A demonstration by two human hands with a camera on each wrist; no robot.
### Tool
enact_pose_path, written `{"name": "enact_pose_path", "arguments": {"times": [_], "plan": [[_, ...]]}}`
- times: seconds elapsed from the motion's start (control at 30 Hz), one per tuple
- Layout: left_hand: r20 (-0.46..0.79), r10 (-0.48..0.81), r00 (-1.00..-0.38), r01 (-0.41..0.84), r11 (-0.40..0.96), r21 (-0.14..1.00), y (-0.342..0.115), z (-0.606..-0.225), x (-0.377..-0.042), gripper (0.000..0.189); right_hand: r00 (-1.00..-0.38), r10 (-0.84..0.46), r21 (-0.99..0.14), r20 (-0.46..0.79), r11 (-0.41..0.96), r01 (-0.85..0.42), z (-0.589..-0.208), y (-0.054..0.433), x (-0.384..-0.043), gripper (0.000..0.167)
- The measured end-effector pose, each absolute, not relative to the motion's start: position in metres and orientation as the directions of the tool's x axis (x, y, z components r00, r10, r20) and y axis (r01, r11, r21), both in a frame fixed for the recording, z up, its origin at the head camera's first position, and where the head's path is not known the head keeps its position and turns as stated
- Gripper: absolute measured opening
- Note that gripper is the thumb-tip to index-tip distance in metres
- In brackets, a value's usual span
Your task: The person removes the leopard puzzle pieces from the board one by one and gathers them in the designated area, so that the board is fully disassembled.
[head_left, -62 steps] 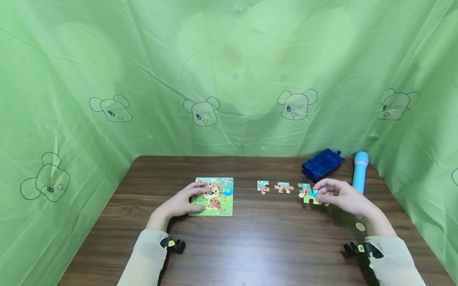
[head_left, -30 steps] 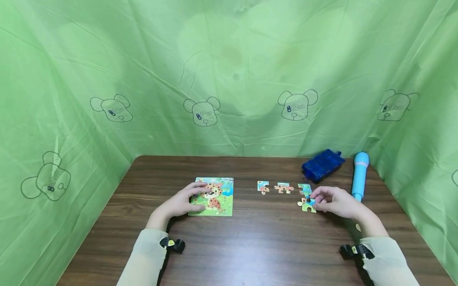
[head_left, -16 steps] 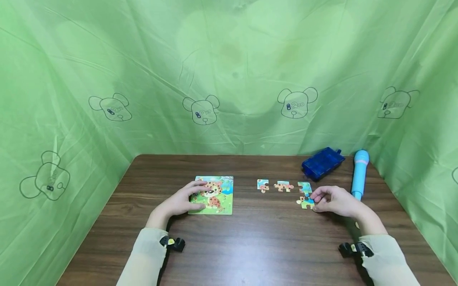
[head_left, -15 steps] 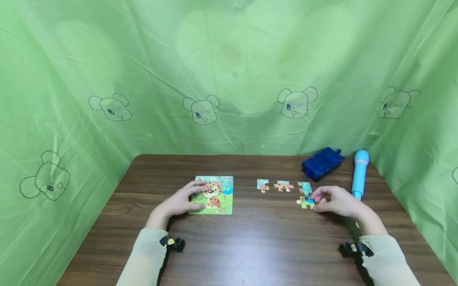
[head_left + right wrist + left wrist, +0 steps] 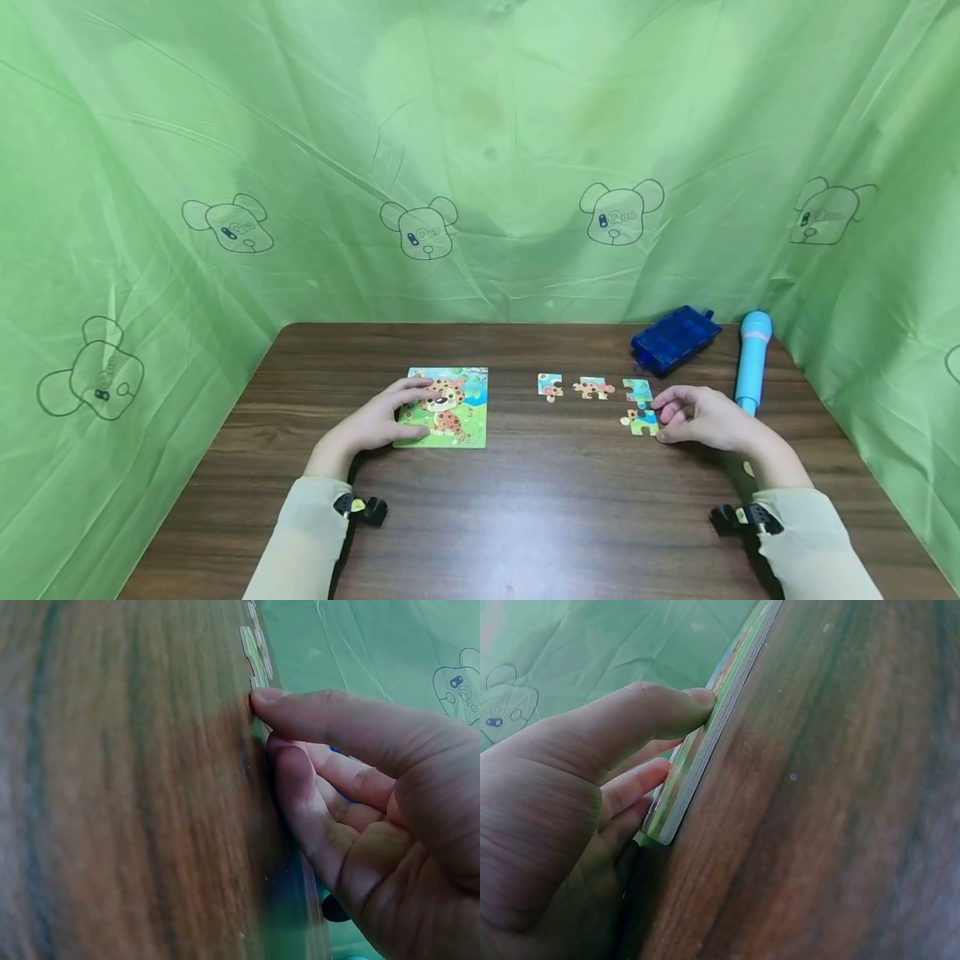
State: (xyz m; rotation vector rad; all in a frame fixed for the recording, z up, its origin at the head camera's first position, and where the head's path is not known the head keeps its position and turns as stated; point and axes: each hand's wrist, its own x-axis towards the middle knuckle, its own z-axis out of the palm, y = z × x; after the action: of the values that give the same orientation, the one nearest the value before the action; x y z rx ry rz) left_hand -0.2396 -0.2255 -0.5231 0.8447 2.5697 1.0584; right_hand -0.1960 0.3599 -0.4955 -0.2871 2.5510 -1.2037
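My left hand [image 5: 371,423] rests on a square leopard picture board [image 5: 471,425] lying flat on the table, fingers and thumb spread over its left part. In the left wrist view the thumb touches the board's [image 5: 709,761] surface near its edge. To the right, my right hand [image 5: 705,419] pinches the right edge of a green-and-blue puzzle piece [image 5: 639,422] between thumb and fingers. That piece sits against the near side of a corner puzzle piece [image 5: 637,388]. Two more pieces, a left one [image 5: 549,386] and a middle one [image 5: 592,388], lie apart in a row.
A dark blue plastic case [image 5: 675,340] stands at the back right, beside a light blue toy microphone [image 5: 752,362]. Partly hidden by the right wrist is a small round pale thing [image 5: 748,468]. Green cloth [image 5: 480,167] hangs around the brown table [image 5: 510,517].
The right hand has brought its puzzle piece toward the near left, below the corner piece, then nudged it up and left against it. My left hand stays on the board.
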Motion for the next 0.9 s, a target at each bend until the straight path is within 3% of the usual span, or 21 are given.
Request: {"name": "enact_pose_path", "arguments": {"times": [0.37, 0.9], "plan": [[-0.005, 0.588, -0.809, 0.420, 0.583, 0.695, -0.2263, -0.5250, -0.2412, 0.065, -0.925, -0.337, -0.722, -0.176, 0.683, -0.111, -0.4919, 0.3654, -0.1945, 0.045], [0.008, 0.593, -0.805, 0.428, 0.571, 0.701, -0.2263, -0.5241, -0.2405, 0.064, -0.903, -0.397, -0.797, -0.165, 0.593, -0.115, -0.4901, 0.3649, -0.1941, 0.047]]}}
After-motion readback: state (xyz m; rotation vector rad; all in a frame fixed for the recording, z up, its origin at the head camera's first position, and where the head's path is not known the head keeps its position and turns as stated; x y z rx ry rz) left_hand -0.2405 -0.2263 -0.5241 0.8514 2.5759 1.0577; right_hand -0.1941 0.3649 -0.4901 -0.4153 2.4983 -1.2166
